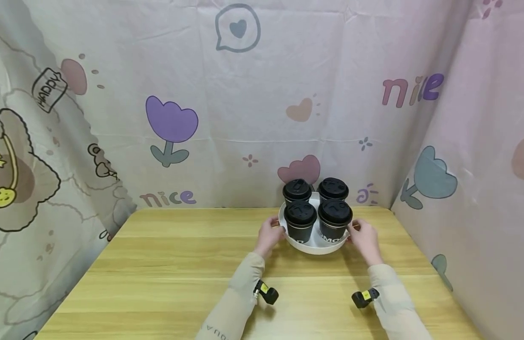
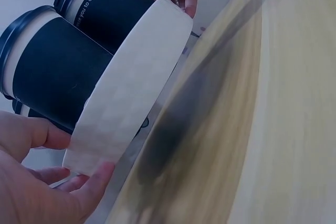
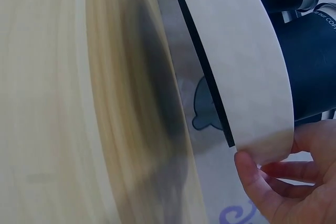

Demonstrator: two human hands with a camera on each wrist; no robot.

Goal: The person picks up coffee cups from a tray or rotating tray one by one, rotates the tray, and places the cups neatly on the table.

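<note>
While both hands grip it from opposite sides, the round white tray hangs above the wooden table, at about one o'clock from the tabletop's middle. A gap and a dark shadow below it show in the wrist views.

The left hand is clamped on the tray's rim near nine o'clock, its fingers spread between the inner side and the underside. The right hand pinches the rim in like manner, between three and four o'clock.

Four dark cups with black lids stand in the tray: the back left cup at eleven o'clock, the back right cup at one, the front right cup at five, with white lettering on its side, and the front left cup at seven.

Pale sleeves cover the arms, and each wrist carries a small black camera. Behind the table hangs a printed cloth; its purple tulip lies at ten o'clock from the tray.
</note>
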